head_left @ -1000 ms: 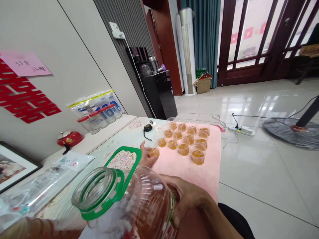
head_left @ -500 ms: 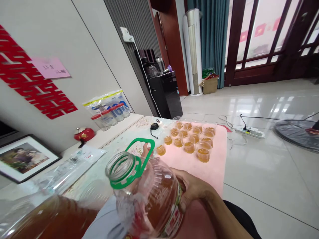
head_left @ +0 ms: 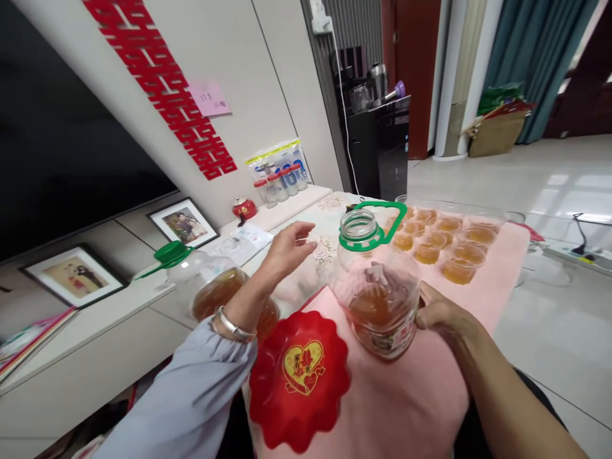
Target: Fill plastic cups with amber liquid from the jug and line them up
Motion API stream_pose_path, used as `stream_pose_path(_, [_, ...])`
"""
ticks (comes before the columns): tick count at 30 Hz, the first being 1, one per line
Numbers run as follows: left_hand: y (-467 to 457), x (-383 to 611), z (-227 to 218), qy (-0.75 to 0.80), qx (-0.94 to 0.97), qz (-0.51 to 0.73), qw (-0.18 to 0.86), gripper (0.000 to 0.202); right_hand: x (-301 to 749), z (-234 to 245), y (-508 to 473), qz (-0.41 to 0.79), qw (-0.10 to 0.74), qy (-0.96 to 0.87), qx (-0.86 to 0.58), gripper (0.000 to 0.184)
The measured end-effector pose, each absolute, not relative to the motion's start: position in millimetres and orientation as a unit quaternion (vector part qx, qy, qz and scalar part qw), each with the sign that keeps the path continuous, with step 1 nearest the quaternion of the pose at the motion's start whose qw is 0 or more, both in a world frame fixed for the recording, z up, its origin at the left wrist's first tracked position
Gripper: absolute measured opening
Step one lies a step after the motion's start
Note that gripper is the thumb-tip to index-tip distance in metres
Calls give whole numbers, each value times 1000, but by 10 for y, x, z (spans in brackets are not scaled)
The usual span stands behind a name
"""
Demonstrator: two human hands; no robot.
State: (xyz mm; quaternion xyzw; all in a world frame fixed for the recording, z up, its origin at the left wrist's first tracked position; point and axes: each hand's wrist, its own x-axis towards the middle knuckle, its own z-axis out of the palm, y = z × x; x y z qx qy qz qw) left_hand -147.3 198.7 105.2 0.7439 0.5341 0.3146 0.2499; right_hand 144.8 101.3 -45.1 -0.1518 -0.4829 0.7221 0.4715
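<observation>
A large clear plastic jug with a green handle, open at the mouth and partly filled with amber liquid, is near upright on the pink cloth. My right hand grips its lower right side, thumb toward me; the fingers behind it are hidden. To the left of the jug's neck my left hand hovers with fingers loosely bent and apart, holding nothing. A red scalloped plate with a gold heart lies in front of the jug. Behind my left forearm is a second jug with a green cap.
Several clear cups of amber liquid stand behind and right of the jug. Framed photos, a red pot and red-lidded jars line the white cabinet. A power strip lies on the floor at right.
The jug has gone from tilted close to me to near upright on the cloth. My left hand has come away from behind its handle. The view has turned left, revealing the red plate.
</observation>
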Motion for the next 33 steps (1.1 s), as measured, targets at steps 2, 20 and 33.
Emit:
stream_pose_path(2, [1884,-1662,1228,560,753,278,205,47,1447,-449,1000,721,472,-482,-158,115])
stream_pose_path(20, [1244,-1921,1092,635,762,-115,-52,33,1463,-555,1027,726,466,-482,-153,129])
stream_pose_path(33, [1361,-2040,986,644,751,-131,-53,17,1467,-552,1018,722,470,-484,-155,126])
